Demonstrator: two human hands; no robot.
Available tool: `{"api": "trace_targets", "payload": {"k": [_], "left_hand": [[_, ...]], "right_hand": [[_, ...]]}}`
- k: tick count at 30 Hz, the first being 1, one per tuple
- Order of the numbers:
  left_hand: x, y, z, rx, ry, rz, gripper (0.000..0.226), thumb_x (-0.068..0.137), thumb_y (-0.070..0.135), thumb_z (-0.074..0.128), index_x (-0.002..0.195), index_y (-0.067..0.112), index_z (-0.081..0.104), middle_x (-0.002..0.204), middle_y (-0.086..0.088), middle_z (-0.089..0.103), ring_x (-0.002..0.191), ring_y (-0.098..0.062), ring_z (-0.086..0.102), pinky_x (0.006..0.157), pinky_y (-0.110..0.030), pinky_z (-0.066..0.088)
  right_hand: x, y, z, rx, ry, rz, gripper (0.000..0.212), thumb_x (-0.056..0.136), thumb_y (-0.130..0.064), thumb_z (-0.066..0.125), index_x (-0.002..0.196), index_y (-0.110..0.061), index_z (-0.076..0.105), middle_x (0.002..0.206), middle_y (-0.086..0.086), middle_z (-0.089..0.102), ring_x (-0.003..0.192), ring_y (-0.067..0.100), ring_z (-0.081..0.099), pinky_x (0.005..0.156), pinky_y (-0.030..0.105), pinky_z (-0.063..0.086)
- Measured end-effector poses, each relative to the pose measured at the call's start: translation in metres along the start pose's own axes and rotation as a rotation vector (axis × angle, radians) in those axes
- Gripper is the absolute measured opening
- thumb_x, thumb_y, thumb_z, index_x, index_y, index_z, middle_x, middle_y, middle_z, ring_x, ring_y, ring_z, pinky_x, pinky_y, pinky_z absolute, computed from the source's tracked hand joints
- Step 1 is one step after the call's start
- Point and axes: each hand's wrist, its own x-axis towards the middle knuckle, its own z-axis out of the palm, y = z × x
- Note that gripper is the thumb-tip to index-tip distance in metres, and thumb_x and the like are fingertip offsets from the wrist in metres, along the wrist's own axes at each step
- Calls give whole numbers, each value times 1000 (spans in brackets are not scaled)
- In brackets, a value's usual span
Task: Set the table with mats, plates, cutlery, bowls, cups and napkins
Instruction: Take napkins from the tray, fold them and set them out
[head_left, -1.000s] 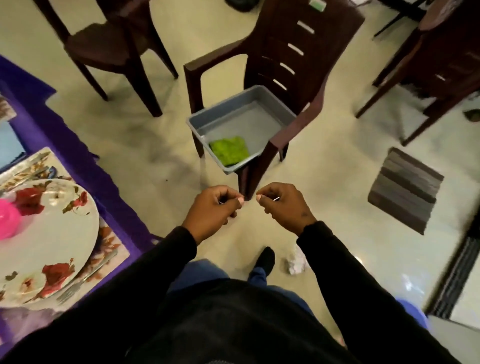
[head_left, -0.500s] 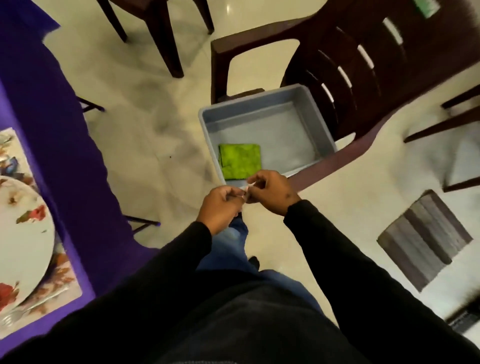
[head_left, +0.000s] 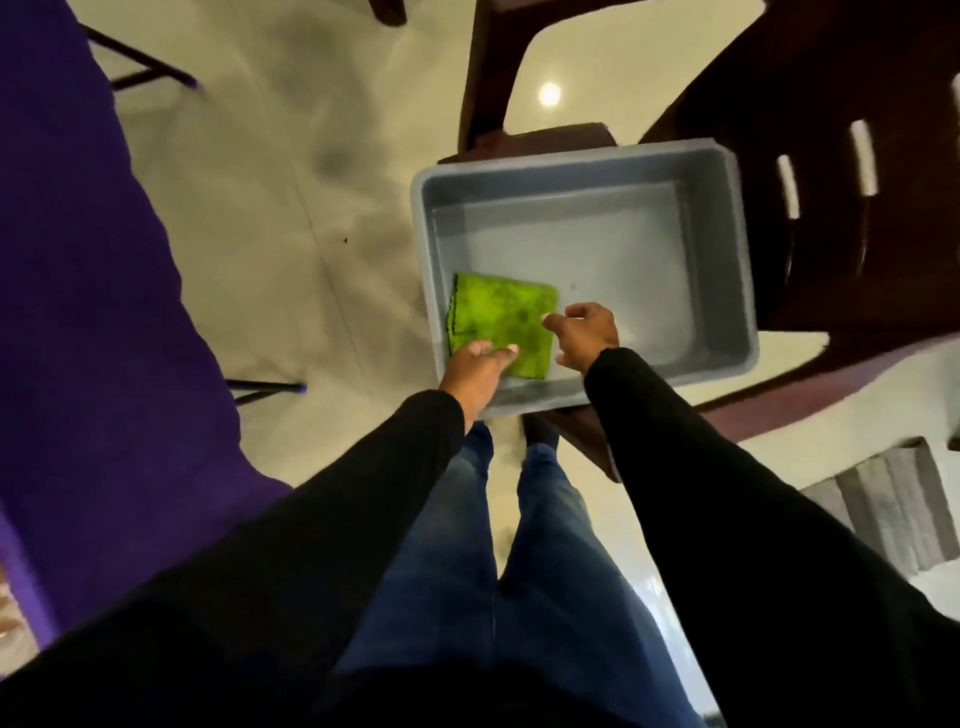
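Both hands, empty and together in front of the tub a moment ago, have been brought into it: the left hand (head_left: 475, 366) is laid flat, fingers spread, on the napkin (head_left: 501, 325) in the near-left corner of the tub (head_left: 727, 260), and the right hand (head_left: 584, 335), loosely curled, touches its right edge, so pickup seems imminent.

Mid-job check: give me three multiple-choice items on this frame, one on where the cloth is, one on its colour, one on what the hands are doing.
1. Where does the cloth lie?
A. on the floor
B. in the tub
C. on the purple table

2. What colour is the cloth?
A. green
B. pink
C. white

3. How does the left hand stand?
A. open, fingers reaching over the cloth's near edge
B. gripping a plate
C. out of view

Key: 1 B, the cloth lies in the tub's near left corner. 2 A, it is bright green. 3 A, straight fingers reach over the cloth; the right hand hovers at its right edge.
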Motion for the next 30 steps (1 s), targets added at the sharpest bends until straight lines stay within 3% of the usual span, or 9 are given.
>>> {"api": "trace_targets", "payload": {"k": [3, 7, 9, 12, 15, 17, 21, 24, 30], "left_hand": [[30, -2, 8, -31, 41, -30, 65, 98, 38, 63, 153, 13, 38, 153, -9, 47, 137, -30, 48, 115, -44, 39], [52, -4, 20, -14, 48, -47, 63, 101, 32, 59, 155, 9, 35, 154, -9, 44, 139, -25, 45, 102, -26, 36], [54, -4, 25, -3, 62, -50, 61, 102, 30, 59, 154, 8, 36, 154, -10, 44, 140, -25, 43, 99, -24, 33], [46, -1, 29, -4, 68, -50, 55, 102, 27, 59, 150, 6, 42, 151, -10, 48, 137, -23, 46, 109, -29, 35], [27, 7, 31, -22, 62, -17, 32, 103, 15, 54, 134, 6, 58, 122, -8, 61, 110, -19, 54, 94, -31, 42], [9, 11, 31, 6, 76, 46, 28, 99, 9, 56, 127, 9, 63, 115, -7, 66, 105, -24, 60, 90, -31, 47], [-43, 19, 27, 79, 127, 251, 45, 86, 12, 73, 129, 14, 61, 119, -5, 70, 111, -22, 66, 101, -42, 53], [-91, 20, 23, 95, 177, 475, 51, 84, 5, 78, 131, 13, 60, 116, 2, 68, 108, -14, 65, 95, -25, 53], [-173, 24, 12, 47, 443, 769, 24, 91, 9, 72, 114, 14, 73, 101, 1, 75, 92, -8, 71, 87, -30, 59]], "right_hand": [[27, -2, 13, -184, -19, 58, 75, 76, -36, 78, 137, -11, 41, 132, 15, 54, 119, 33, 57, 99, 49, 51], [36, 4, 27, -216, -104, 170, 72, 80, -26, 79, 132, -5, 34, 117, 15, 55, 104, 30, 60, 85, 40, 54], [40, 7, 28, -229, -117, 166, 52, 80, -18, 77, 122, -2, 50, 107, 16, 63, 89, 27, 62, 69, 33, 52], [35, 3, 27, -169, -132, 127, 5, 79, -5, 69, 82, -2, 67, 82, 16, 69, 76, 27, 66, 61, 30, 47], [10, -11, 21, -69, -205, 82, 16, 79, -6, 65, 65, -10, 58, 67, 12, 61, 65, 26, 62, 65, 35, 50], [-13, -25, 12, -70, -217, -11, 21, 77, -7, 67, 62, -13, 54, 67, 13, 58, 65, 25, 60, 66, 39, 54], [-66, -52, -14, -39, -251, -125, 12, 81, -3, 62, 72, -11, 60, 85, 21, 70, 81, 35, 72, 67, 41, 61], [-111, -70, -32, -8, -286, -199, 5, 83, -4, 61, 81, -8, 62, 94, 25, 72, 86, 40, 72, 74, 55, 60], [-200, -91, -54, -28, -384, -351, 4, 91, -7, 58, 89, -5, 60, 83, 22, 70, 72, 37, 70, 73, 50, 61]]}}
